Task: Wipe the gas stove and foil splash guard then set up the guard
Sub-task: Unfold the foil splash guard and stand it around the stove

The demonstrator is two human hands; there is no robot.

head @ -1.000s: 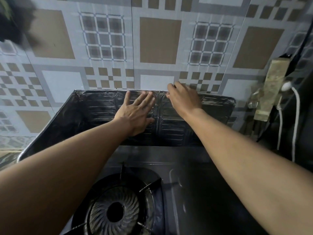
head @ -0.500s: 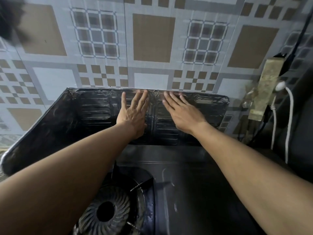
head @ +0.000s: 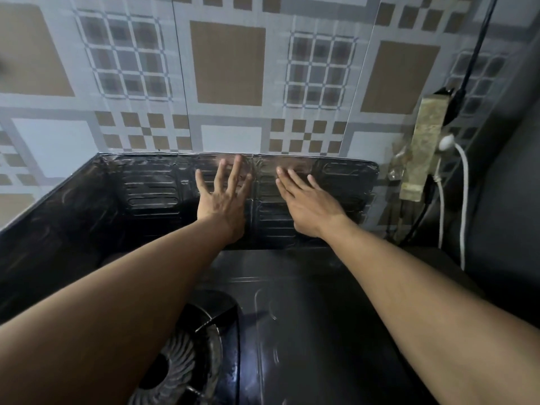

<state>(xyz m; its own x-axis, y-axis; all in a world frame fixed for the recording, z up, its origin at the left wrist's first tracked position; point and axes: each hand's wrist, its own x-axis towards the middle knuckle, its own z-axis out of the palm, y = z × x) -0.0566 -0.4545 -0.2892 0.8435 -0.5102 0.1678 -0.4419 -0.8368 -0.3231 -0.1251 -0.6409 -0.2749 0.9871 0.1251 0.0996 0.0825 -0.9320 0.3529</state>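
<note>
The dark foil splash guard (head: pixel 152 185) stands upright behind the black gas stove (head: pixel 306 317), its back panel against the tiled wall and a side panel running forward on the left. My left hand (head: pixel 223 197) lies flat on the back panel near the middle fold, fingers spread. My right hand (head: pixel 309 203) presses flat on the panel just to the right of it, fingers pointing up and left. Neither hand holds anything. The round burner (head: pixel 181 363) with its pan support sits at the bottom, partly hidden by my left forearm.
A patterned tile wall (head: pixel 228 62) rises behind the guard. At the right a power strip (head: pixel 420 153) hangs on the wall with a white plug and cable (head: pixel 463 206) and dark cords trailing down beside the stove.
My right hand came down from the guard's top edge and now lies flat on the back panel. The left hand stayed flat, fingers spreading slightly. The view shifted a little.
</note>
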